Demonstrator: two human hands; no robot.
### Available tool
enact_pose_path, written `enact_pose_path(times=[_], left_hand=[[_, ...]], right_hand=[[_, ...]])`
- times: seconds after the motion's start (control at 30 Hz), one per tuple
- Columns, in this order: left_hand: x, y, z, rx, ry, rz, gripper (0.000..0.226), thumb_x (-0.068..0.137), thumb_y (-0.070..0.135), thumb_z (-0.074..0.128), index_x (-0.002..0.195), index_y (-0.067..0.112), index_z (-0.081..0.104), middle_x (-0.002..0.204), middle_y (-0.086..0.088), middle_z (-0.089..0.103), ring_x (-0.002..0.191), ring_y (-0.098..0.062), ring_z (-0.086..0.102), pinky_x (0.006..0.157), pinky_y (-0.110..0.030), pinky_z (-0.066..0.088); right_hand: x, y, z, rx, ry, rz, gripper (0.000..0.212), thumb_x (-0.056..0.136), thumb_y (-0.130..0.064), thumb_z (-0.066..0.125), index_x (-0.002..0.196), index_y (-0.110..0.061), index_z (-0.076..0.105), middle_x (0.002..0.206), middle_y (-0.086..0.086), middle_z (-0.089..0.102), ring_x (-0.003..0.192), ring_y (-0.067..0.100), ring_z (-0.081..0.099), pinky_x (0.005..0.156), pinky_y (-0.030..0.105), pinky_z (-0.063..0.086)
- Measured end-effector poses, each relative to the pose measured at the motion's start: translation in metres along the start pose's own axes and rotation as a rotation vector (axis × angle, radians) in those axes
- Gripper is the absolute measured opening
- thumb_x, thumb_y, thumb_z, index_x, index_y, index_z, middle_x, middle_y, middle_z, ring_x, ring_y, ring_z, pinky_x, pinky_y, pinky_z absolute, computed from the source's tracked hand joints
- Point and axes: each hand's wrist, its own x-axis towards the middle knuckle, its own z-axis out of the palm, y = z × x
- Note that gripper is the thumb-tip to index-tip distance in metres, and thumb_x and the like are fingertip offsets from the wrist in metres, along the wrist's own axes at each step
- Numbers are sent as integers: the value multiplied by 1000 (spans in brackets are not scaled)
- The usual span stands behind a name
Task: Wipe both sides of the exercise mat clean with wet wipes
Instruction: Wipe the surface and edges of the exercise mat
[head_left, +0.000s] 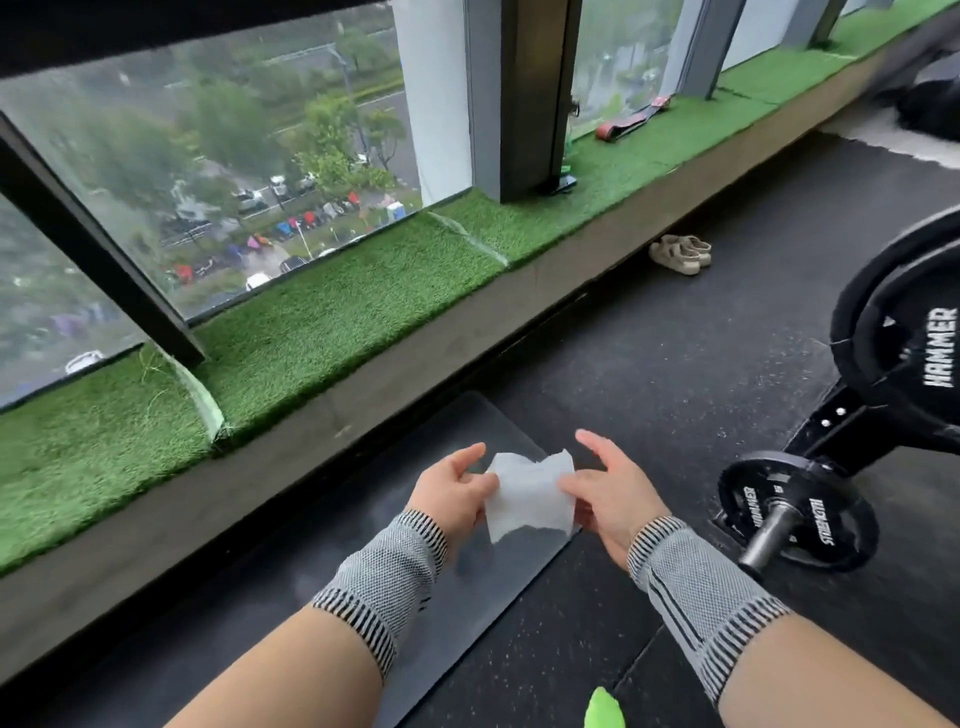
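A dark grey exercise mat (395, 525) lies flat on the black rubber floor, running from below the window ledge toward me. Above its far right part I hold a white wet wipe (530, 499) spread between both hands. My left hand (454, 493) pinches its left edge. My right hand (610, 493) pinches its right edge, with the index finger stretched out. Both wrists wear grey knitted wrist sleeves.
A barbell with black weight plates (800, 512) lies just right of the mat, and larger Hammer plates (914, 332) stand behind it. A ledge covered in green turf (332, 312) runs along the windows. Beige sandals (680, 253) sit by the ledge. A bright green object (604, 709) shows at the bottom edge.
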Motion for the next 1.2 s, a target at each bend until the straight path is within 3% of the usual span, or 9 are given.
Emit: enact_pose_path(times=[0.07, 0.17, 0.3, 0.43, 0.63, 0.8, 0.9, 1.07, 1.2], left_hand=[[12, 8, 16, -1, 43, 14, 50, 88, 1, 59, 134, 19, 53, 49, 12, 46, 50, -8, 47, 59, -24, 47], [24, 18, 30, 60, 69, 67, 48, 86, -3, 57, 128, 20, 57, 62, 9, 60, 53, -5, 54, 62, -21, 48], [43, 29, 34, 490, 65, 132, 33, 83, 8, 64, 115, 16, 69, 87, 4, 67, 80, -12, 63, 82, -24, 52], [77, 33, 24, 693, 112, 89, 5, 83, 23, 66, 86, 22, 69, 74, 12, 56, 68, -6, 53, 66, -21, 42], [143, 22, 17, 508, 17, -11, 24, 81, 30, 71, 69, 20, 52, 66, 8, 54, 59, -9, 48, 54, -22, 37], [192, 2, 27, 559, 8, -97, 33, 87, 36, 61, 63, 18, 47, 64, 3, 57, 59, -15, 55, 57, -24, 44], [222, -13, 34, 286, 79, -255, 27, 91, 27, 57, 68, 14, 50, 68, -3, 63, 66, -22, 66, 65, -34, 53], [280, -53, 56, -265, 111, -407, 18, 88, 24, 54, 76, 18, 65, 60, 3, 62, 38, -7, 46, 56, -23, 45], [338, -119, 77, -291, 111, -406, 21, 92, 26, 51, 93, 16, 69, 78, 2, 73, 68, -6, 68, 75, -30, 47]], right_hand=[[18, -11, -14, -84, -82, -25, 60, 80, 1, 62, 122, -39, 51, 93, 15, 68, 84, 25, 64, 82, 43, 53], [43, -21, -25, -329, -172, -48, 48, 78, 3, 62, 121, -19, 62, 95, 12, 68, 77, 19, 63, 77, 41, 56], [78, -35, -22, -657, -246, -101, 22, 82, -8, 61, 99, -18, 71, 77, -6, 64, 61, 4, 54, 57, 18, 44], [114, -42, -9, -723, -267, -108, 11, 86, -19, 60, 82, -15, 70, 63, -6, 56, 55, 5, 47, 54, 17, 37], [171, -38, 8, -723, -191, -156, 13, 82, -25, 62, 72, -18, 62, 64, -7, 56, 58, 5, 48, 48, 8, 38], [221, -16, 22, -827, -102, -242, 21, 79, -30, 63, 65, -23, 49, 59, -11, 49, 56, 4, 44, 52, 17, 36], [248, 5, 29, -863, -252, -250, 16, 77, -37, 64, 71, -26, 55, 66, -13, 57, 63, 3, 52, 59, 16, 42], [313, 58, 25, -976, -500, -351, 19, 78, -29, 69, 94, -35, 60, 92, -12, 58, 83, 5, 57, 77, 16, 45], [385, 122, 9, -1029, -490, -395, 21, 89, -22, 59, 107, -27, 68, 86, -7, 57, 80, 10, 56, 77, 20, 44]])
